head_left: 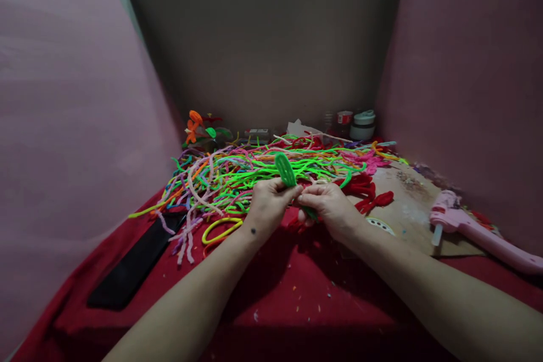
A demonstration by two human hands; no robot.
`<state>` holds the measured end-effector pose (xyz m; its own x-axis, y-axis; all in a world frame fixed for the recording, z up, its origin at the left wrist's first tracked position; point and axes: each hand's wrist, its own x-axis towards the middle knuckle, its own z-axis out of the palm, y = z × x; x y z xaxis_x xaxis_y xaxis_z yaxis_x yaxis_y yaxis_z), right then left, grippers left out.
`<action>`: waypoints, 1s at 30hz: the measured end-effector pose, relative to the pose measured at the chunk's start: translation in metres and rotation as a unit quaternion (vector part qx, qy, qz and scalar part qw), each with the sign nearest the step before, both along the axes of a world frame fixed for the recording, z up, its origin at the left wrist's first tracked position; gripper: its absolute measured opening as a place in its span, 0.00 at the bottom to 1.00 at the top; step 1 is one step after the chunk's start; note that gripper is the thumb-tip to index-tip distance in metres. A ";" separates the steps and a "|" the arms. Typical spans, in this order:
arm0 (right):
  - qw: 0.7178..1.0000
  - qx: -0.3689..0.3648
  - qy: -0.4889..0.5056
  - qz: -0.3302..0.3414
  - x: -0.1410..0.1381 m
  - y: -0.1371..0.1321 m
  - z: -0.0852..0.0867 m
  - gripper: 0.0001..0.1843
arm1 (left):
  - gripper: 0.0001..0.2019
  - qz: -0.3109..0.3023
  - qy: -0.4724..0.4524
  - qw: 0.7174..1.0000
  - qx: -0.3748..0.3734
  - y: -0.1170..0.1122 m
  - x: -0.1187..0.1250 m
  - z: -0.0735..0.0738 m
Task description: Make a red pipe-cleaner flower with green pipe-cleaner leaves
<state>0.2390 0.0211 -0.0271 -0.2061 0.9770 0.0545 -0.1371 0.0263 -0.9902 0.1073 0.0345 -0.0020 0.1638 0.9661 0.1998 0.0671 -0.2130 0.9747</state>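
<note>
Both hands meet at the middle of the head view, over the front of the table. My left hand (pixel 270 203) is closed, thumb and fingers pinching a green pipe-cleaner leaf (pixel 284 169) whose rounded tip points up. My right hand (pixel 326 202) pinches at the leaf's lower end, close beside the left fingertips. A bit of green shows below the right fingers; the exact spot they grip is hidden. Behind the hands spreads a tangled heap of colored pipe cleaners (pixel 237 175), with many bright green ones nearest. Red pipe-cleaner shapes (pixel 377 200) lie just right of my right hand.
A pink glue gun (pixel 479 229) rests at the right on a stained cardboard sheet (pixel 413 209). At the left lies a long black flat object (pixel 136 263). Orange pipe-cleaner flowers (pixel 193 126) and a lidded container (pixel 363 125) stand at the back. Red cloth (pixel 297 300) covers the table.
</note>
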 end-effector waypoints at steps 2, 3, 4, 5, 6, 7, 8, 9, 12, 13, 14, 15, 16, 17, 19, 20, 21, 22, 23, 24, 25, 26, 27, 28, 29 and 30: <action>1.000 -0.009 0.009 0.000 -0.002 -0.001 0.000 0.09 | 0.09 -0.006 -0.023 0.999 -0.027 0.001 0.000 0.001; 1.000 -0.011 0.010 0.003 -0.002 -0.002 0.000 0.09 | 0.11 -0.011 -0.040 0.998 -0.042 0.002 -0.002 0.003; 1.000 -0.012 0.011 0.008 -0.003 -0.002 0.001 0.09 | 0.12 -0.012 -0.050 0.997 -0.051 0.004 -0.003 0.004; 1.000 -0.010 0.011 0.013 -0.003 -0.003 0.002 0.09 | 0.15 -0.008 -0.055 0.997 -0.052 0.005 -0.005 0.005; 1.000 -0.006 0.009 0.017 -0.003 -0.004 0.003 0.08 | 0.17 -0.004 -0.054 0.997 -0.050 0.007 -0.006 0.006; 1.000 -0.003 0.007 0.019 -0.003 -0.005 0.004 0.08 | 0.18 0.001 -0.053 0.997 -0.046 0.008 -0.008 0.007; 1.000 0.000 0.004 0.021 -0.003 -0.006 0.004 0.08 | 0.19 0.005 -0.055 0.998 -0.044 0.010 -0.009 0.008; 1.000 0.003 0.003 0.022 -0.003 -0.006 0.005 0.09 | 0.18 0.007 -0.058 0.997 -0.044 0.011 -0.011 0.008; 0.999 0.010 -0.006 0.030 -0.003 -0.008 0.007 0.10 | 0.15 0.013 -0.066 0.996 -0.050 0.013 -0.013 0.009; 0.999 0.015 -0.010 0.033 -0.003 -0.008 0.008 0.10 | 0.14 0.014 -0.061 0.997 -0.049 0.013 -0.014 0.010; 0.999 0.019 -0.013 0.036 -0.003 -0.008 0.008 0.10 | 0.14 0.015 -0.052 0.998 -0.044 0.013 -0.014 0.010; 0.999 0.021 -0.015 0.038 -0.003 -0.008 0.009 0.11 | 0.13 0.018 -0.039 0.998 -0.035 0.012 -0.013 0.011; 0.999 0.020 -0.015 0.037 -0.003 -0.009 0.009 0.11 | 0.13 0.022 -0.026 0.999 -0.024 0.012 -0.013 0.012; 0.999 0.017 -0.015 0.037 -0.003 -0.009 0.009 0.11 | 0.12 0.026 -0.013 1.000 -0.012 0.011 -0.013 0.014; 0.999 0.010 -0.013 0.034 -0.003 -0.009 0.009 0.11 | 0.11 0.027 0.002 1.000 0.004 0.010 -0.013 0.016; 0.999 0.007 -0.011 0.034 -0.003 -0.009 0.009 0.11 | 0.11 0.017 -0.002 1.000 0.004 0.010 -0.014 0.016; 0.999 0.004 -0.009 0.033 -0.003 -0.008 0.009 0.11 | 0.12 0.002 -0.013 1.000 -0.003 0.011 -0.015 0.016; 0.999 0.004 -0.007 0.033 -0.003 -0.008 0.009 0.10 | 0.12 -0.014 -0.030 0.999 -0.013 0.013 -0.017 0.016; 0.999 0.003 -0.007 0.032 -0.003 -0.008 0.009 0.10 | 0.13 -0.029 -0.049 0.998 -0.024 0.014 -0.019 0.015; 0.999 0.000 -0.008 0.031 -0.003 -0.008 0.009 0.09 | 0.13 -0.040 -0.064 0.997 -0.032 0.017 -0.021 0.014; 0.999 -0.003 -0.011 0.030 -0.003 -0.008 0.009 0.09 | 0.13 -0.041 -0.068 0.996 -0.034 0.019 -0.022 0.013; 0.999 -0.006 -0.014 0.030 -0.003 -0.009 0.010 0.09 | 0.13 -0.030 -0.059 0.997 -0.028 0.021 -0.024 0.012; 0.999 -0.010 -0.017 0.031 -0.003 -0.009 0.010 0.09 | 0.13 -0.013 -0.036 0.999 -0.013 0.023 -0.025 0.012; 0.999 -0.014 -0.019 0.033 -0.003 -0.009 0.010 0.09 | 0.13 0.008 -0.006 1.000 0.006 0.024 -0.026 0.011; 0.999 -0.015 -0.020 0.033 -0.003 -0.009 0.009 0.09 | 0.13 0.029 0.025 0.999 0.029 0.026 -0.026 0.011; 0.999 -0.013 -0.020 0.033 -0.004 -0.010 0.009 0.10 | 0.13 0.051 0.052 0.996 0.053 0.027 -0.027 0.010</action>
